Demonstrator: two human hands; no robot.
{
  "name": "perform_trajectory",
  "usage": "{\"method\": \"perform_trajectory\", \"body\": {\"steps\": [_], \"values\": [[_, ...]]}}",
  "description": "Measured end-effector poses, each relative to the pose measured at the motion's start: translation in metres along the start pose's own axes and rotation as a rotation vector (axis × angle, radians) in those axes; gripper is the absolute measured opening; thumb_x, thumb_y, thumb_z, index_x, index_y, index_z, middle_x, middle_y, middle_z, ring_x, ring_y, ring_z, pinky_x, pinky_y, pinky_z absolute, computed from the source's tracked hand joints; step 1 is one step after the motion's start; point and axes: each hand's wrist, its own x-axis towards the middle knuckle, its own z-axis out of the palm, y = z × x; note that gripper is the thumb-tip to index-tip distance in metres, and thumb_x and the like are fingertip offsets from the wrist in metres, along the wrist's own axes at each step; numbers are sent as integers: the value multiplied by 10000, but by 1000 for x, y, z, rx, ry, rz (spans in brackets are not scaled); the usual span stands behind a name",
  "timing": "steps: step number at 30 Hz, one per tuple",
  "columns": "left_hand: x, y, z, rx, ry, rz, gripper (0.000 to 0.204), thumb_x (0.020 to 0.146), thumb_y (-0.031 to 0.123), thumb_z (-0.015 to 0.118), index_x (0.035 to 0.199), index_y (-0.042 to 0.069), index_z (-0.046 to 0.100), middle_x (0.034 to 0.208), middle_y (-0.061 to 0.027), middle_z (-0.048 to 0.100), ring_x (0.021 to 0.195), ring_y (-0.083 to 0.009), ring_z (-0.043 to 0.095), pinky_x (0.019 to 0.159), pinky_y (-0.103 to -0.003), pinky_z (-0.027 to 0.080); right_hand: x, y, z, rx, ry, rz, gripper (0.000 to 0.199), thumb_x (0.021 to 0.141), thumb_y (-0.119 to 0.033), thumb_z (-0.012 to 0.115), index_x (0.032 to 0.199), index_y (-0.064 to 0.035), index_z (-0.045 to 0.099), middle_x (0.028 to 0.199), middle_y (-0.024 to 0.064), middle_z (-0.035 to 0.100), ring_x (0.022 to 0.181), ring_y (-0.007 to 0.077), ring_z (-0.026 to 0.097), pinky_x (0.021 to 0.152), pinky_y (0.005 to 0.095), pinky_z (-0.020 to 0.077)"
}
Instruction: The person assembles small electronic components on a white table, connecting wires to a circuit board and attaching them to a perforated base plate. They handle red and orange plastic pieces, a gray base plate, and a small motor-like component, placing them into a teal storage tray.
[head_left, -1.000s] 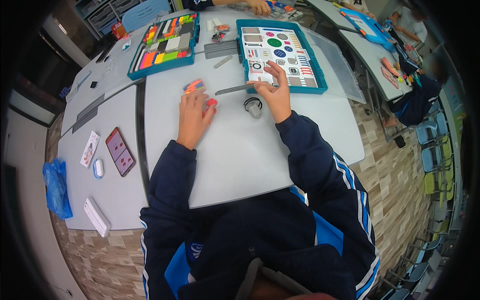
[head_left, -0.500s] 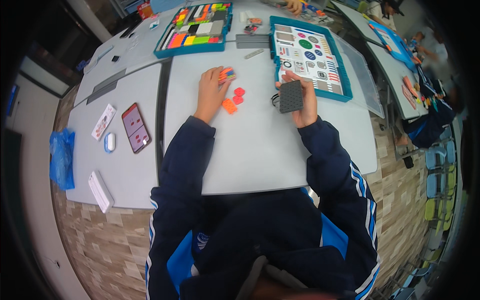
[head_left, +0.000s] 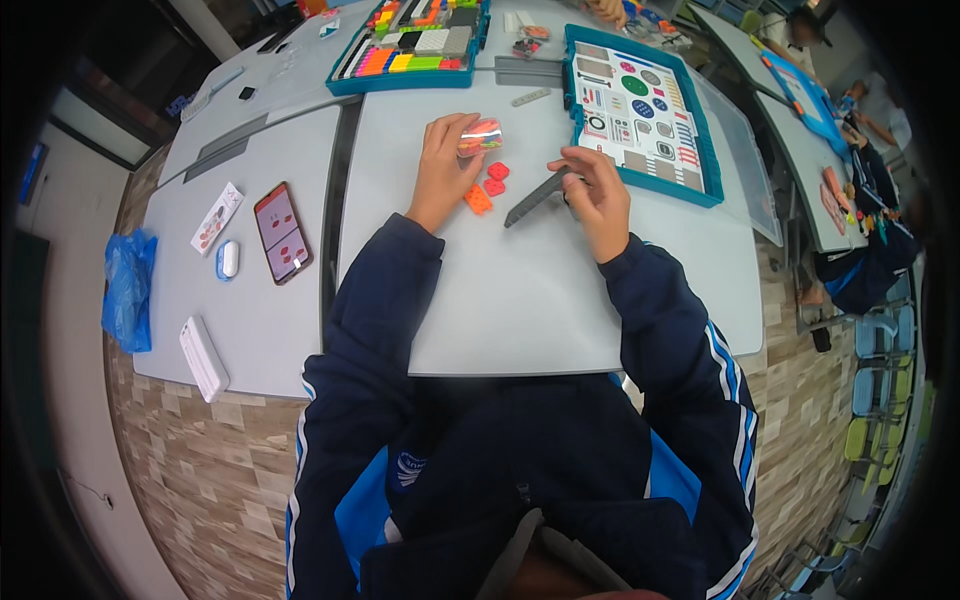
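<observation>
My left hand point(head_left: 445, 172) is closed around a small clear box point(head_left: 483, 134) with orange and other coloured pieces inside. Between the thumb and fingers of my right hand point(head_left: 597, 198) is a dark grey building plate point(head_left: 535, 202), tilted so that mostly its narrow edge shows. Its lower left end comes close to the tabletop; whether it touches cannot be told. Between my hands lie a red connector piece point(head_left: 498, 171), a second red piece point(head_left: 494, 187) just below it, and an orange piece point(head_left: 478, 199).
Beyond my hands stand a teal tray point(head_left: 405, 84) of coloured blocks and a teal case point(head_left: 712, 190) with a printed parts sheet. A grey beam point(head_left: 531, 97) lies between them. To the left are a phone point(head_left: 283, 232), a white power bank point(head_left: 205, 358) and a blue bag point(head_left: 127, 290). Another person's hand point(head_left: 607, 10) shows at the top.
My right hand has turned the dark grey plate from its studded face to nearly edge-on, bringing it left toward the loose pieces. My left hand still holds the clear box. The view has shifted slightly.
</observation>
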Motion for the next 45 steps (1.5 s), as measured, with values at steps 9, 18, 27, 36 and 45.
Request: {"method": "perform_trajectory", "body": {"steps": [9,18,27,36,45], "values": [[-3,-9,0,20,-21,-155,446,848,183,789,1240,33,639,1176,-148,673,1090,-308,648,941,-382,514,-5,-18,5,-424,-228,-447,351,794,19,750,1132,-12,663,1292,140,576,1119,280,656,921,340,557],[-10,-16,2,124,-157,-104,450,891,185,736,1274,-1,589,1250,-173,615,1172,-350,545,1020,-419,442,-9,0,12,-403,-367,-369,295,805,-6,757,1087,-36,674,1311,132,573,1186,296,624,975,364,533],[-9,-16,1,104,-99,-66,443,912,151,708,1305,2,569,1323,-187,575,1253,-371,505,1076,-428,412,-10,8,11,-564,-385,-346,217,822,-20,721,1031,-36,669,1273,113,588,1107,281,649,890,370,564],[-10,6,0,168,-241,202,405,954,282,649,1279,45,607,1387,-151,554,1404,-355,411,1178,-538,267,5,-4,22,-628,-244,-493,194,810,-7,726,989,-38,657,1110,77,649,945,271,648,754,368,547],[-20,10,8,345,-392,299,416,1012,339,556,1344,96,616,1476,-83,530,1472,-268,353,1207,-516,217,78,26,16,-802,-195,-340,202,894,-74,651,1084,-9,674,1179,161,652,1093,365,608,921,425,507]]}}
